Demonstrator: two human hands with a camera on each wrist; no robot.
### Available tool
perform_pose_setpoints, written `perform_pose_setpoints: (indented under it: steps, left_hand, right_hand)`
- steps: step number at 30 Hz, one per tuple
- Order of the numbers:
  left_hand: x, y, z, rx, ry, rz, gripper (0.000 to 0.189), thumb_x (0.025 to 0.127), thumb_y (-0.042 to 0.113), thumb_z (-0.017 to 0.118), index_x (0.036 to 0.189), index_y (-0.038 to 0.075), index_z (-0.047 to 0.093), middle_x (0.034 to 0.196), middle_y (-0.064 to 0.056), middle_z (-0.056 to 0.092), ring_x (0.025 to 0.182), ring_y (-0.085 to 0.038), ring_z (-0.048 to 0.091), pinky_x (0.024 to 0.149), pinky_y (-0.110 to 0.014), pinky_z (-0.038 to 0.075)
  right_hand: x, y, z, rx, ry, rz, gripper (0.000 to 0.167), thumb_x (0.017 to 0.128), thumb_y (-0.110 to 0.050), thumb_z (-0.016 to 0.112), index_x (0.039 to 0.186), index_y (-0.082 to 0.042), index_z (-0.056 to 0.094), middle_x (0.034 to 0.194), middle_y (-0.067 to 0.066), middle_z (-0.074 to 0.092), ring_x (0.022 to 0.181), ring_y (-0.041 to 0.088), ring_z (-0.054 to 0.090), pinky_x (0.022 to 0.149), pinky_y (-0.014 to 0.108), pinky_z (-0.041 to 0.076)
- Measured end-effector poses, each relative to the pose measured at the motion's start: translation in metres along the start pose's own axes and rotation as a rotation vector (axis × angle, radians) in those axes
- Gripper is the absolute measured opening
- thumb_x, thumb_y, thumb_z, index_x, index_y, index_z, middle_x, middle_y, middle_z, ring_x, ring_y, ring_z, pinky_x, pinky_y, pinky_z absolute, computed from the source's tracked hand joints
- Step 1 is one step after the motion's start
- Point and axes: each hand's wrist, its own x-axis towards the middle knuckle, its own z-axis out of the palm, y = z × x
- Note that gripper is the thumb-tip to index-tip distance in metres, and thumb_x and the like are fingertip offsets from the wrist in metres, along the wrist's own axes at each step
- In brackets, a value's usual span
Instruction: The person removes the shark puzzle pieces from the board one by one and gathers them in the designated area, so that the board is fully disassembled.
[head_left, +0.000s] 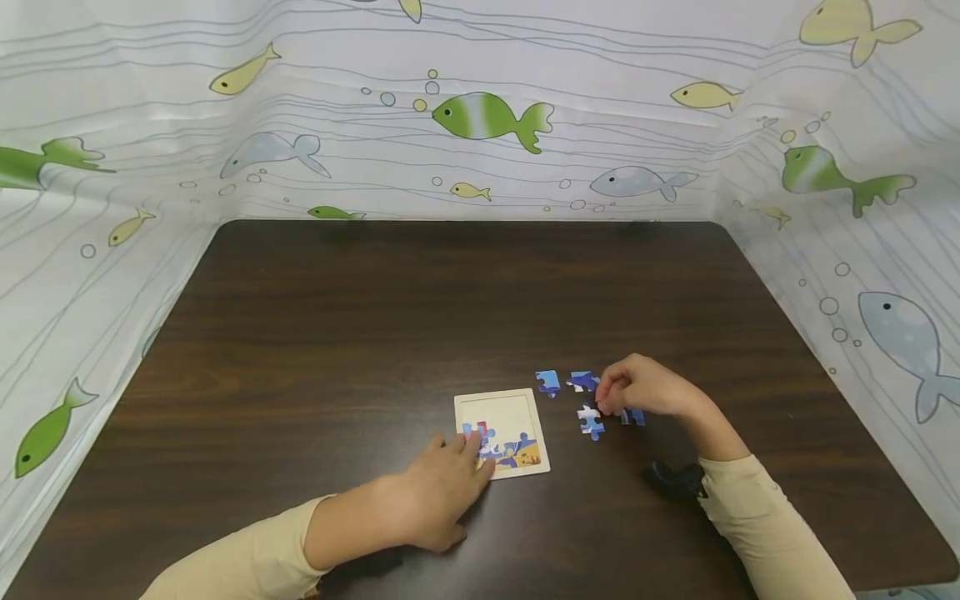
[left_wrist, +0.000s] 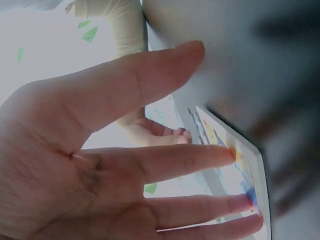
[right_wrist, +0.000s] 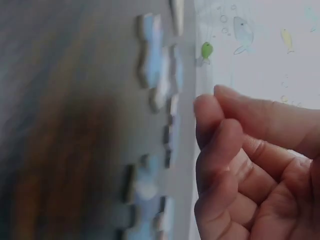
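A square wooden puzzle tray [head_left: 497,408] lies on the table, with joined pieces [head_left: 528,452] across its lower part. My left hand [head_left: 442,492] rests on the tray's left side, its straight fingertips on the fitted pieces, as the left wrist view also shows. To the right of the tray lie loose jigsaw pieces: a blue one [head_left: 547,382], a dark blue one [head_left: 581,381], a light blue and white one [head_left: 591,422] and one partly hidden [head_left: 634,416]. My right hand [head_left: 637,386] hovers over them with curled fingers, thumb against the index finger, nothing visible between them.
Both hands are over a dark wooden table [head_left: 337,317]. A black curved object [head_left: 675,479] lies by the right sleeve. A fish-patterned curtain [head_left: 480,167] stands along the back and both sides.
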Motion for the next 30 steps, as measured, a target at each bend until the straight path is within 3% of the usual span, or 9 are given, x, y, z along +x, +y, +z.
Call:
perform_pose_setpoints:
  steps: [7,13,16,21,26,30]
  left_hand:
    - [-0.002,-0.004,0.0,-0.004,0.06,0.001,0.08,0.07,0.055,0.077,0.136,0.018,0.051,0.132,-0.011,0.049,0.111,-0.025,0.049,0.086,-0.044,0.045]
    - [-0.005,0.002,0.0,-0.029,-0.038,-0.12,0.089,0.068,0.058,0.077,0.143,0.022,0.045,0.15,-0.02,0.038,0.129,-0.038,0.046,0.092,-0.056,0.045]
    - [-0.006,0.005,0.0,-0.034,-0.086,-0.162,0.09,0.068,0.059,0.077,0.144,0.023,0.045,0.15,-0.019,0.038,0.132,-0.039,0.045,0.094,-0.061,0.042]
    - [-0.005,0.006,0.001,-0.024,-0.107,-0.164,0.088,0.067,0.06,0.077,0.142,0.024,0.048,0.148,-0.015,0.044,0.133,-0.037,0.045,0.094,-0.064,0.041]
    - [-0.005,0.006,0.001,0.02,-0.12,-0.152,0.088,0.068,0.064,0.074,0.143,0.025,0.047,0.148,-0.012,0.046,0.133,-0.033,0.047,0.095,-0.063,0.042]
    - [-0.003,0.006,0.002,0.052,-0.114,-0.152,0.089,0.068,0.064,0.074,0.143,0.025,0.046,0.146,-0.011,0.048,0.129,-0.03,0.052,0.096,-0.057,0.043]
  right_hand:
    - [0.006,-0.022,0.004,-0.027,-0.032,-0.057,0.013,0.09,-0.013,0.064,0.088,-0.002,0.07,0.073,0.009,0.066,0.067,0.025,0.06,0.061,0.035,0.053]
    - [0.023,-0.05,0.016,-0.045,-0.096,-0.102,0.015,0.091,-0.015,0.065,0.092,-0.001,0.071,0.073,0.005,0.067,0.069,0.026,0.063,0.064,0.037,0.054]
    - [0.034,-0.063,0.027,-0.078,-0.132,-0.144,0.013,0.091,-0.014,0.065,0.094,-0.003,0.072,0.072,0.002,0.067,0.068,0.022,0.063,0.064,0.033,0.053]
    - [0.051,-0.079,0.05,-0.155,-0.199,-0.196,0.017,0.092,-0.013,0.063,0.105,-0.007,0.072,0.071,0.0,0.068,0.064,0.014,0.06,0.059,0.023,0.048]
    - [0.061,-0.086,0.07,-0.216,-0.259,-0.177,0.027,0.094,-0.012,0.06,0.119,-0.008,0.069,0.067,-0.002,0.066,0.057,0.009,0.056,0.052,0.02,0.039]
    - [0.063,-0.087,0.077,-0.209,-0.273,-0.171,0.027,0.094,-0.01,0.058,0.119,-0.008,0.069,0.062,-0.001,0.06,0.052,0.006,0.047,0.048,0.019,0.033]
